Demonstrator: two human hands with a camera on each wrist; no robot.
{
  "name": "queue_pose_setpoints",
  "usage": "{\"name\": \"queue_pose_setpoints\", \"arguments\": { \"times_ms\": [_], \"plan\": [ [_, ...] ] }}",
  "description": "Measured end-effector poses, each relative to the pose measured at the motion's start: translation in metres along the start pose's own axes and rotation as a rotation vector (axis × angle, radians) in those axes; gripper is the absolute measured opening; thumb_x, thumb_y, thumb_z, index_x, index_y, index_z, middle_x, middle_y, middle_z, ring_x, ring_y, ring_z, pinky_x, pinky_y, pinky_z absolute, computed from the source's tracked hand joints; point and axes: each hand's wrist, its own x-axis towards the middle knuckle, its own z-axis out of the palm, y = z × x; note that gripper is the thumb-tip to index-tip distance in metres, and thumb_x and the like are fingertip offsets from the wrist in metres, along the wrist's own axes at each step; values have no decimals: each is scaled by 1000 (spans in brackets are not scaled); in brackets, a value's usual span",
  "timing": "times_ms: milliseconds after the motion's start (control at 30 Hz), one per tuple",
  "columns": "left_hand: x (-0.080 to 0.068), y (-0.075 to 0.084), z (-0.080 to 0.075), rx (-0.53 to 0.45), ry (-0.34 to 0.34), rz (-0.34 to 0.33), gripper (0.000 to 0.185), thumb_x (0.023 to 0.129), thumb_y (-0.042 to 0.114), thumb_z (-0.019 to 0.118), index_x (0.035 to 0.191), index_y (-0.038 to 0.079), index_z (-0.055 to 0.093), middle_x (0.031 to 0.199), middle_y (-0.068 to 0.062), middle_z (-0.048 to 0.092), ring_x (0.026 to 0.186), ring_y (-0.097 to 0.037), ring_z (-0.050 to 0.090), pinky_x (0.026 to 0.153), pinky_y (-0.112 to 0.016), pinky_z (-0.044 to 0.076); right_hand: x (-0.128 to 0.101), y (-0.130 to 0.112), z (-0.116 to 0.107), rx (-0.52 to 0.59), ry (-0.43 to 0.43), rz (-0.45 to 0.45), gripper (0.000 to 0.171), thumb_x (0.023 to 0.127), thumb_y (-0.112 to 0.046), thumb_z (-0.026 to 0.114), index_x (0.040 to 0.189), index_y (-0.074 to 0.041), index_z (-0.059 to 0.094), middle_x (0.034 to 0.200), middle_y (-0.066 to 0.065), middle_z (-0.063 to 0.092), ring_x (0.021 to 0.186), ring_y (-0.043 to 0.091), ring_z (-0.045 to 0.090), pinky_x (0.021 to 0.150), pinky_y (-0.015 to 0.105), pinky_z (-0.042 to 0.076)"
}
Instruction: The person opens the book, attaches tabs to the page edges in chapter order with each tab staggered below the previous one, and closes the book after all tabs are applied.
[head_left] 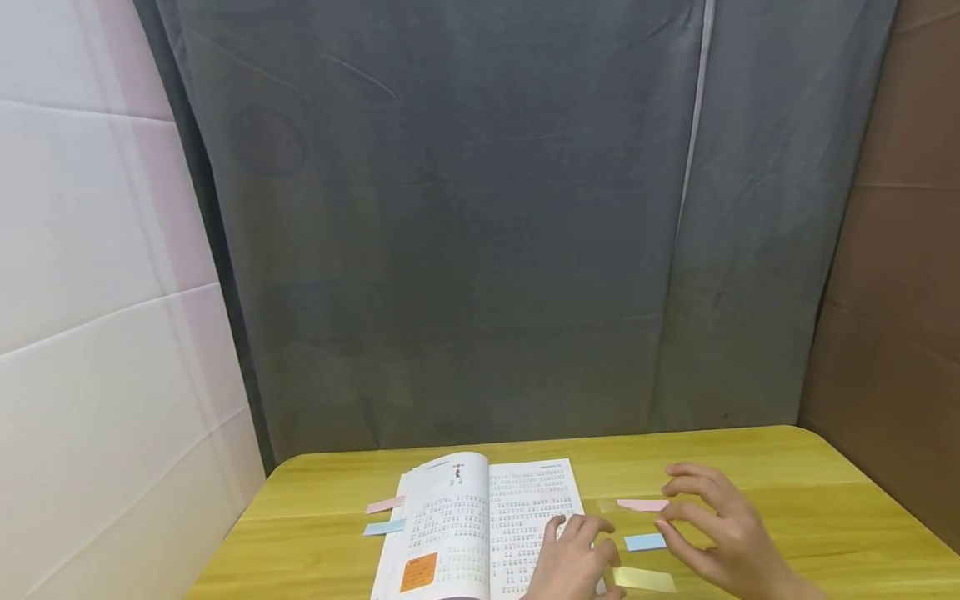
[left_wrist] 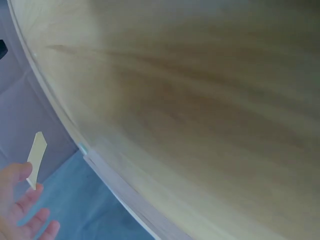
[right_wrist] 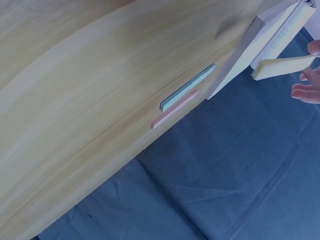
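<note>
Yellow wooden table (head_left: 787, 500), grey curtain (head_left: 465, 233) behind. Left hand (head_left: 573, 558) flat on open book (head_left: 480, 521); right hand (head_left: 720, 529), fingers relaxed, touching pale yellow sticky strip (head_left: 645, 580), holding nothing.

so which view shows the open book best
The head view: the open book lies flat on the table, both printed pages visible, the left hand resting on its right page. The right wrist view catches only its edge; the left wrist view shows none of it.
</note>
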Motion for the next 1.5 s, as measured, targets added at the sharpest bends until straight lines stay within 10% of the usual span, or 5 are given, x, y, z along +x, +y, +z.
{"name": "queue_pose_setpoints", "arguments": {
  "times_ms": [1500],
  "plan": [
    [26,44,40,108,-357,0,36,79,60,43,90,35,67,101,19,52,92,-4,46,81,-40,37,-22,18,-27,-56,63,119,22,80,-21,62,65,-6,62,78,14,57,88,31,51,87,24,36]
  ]
}}
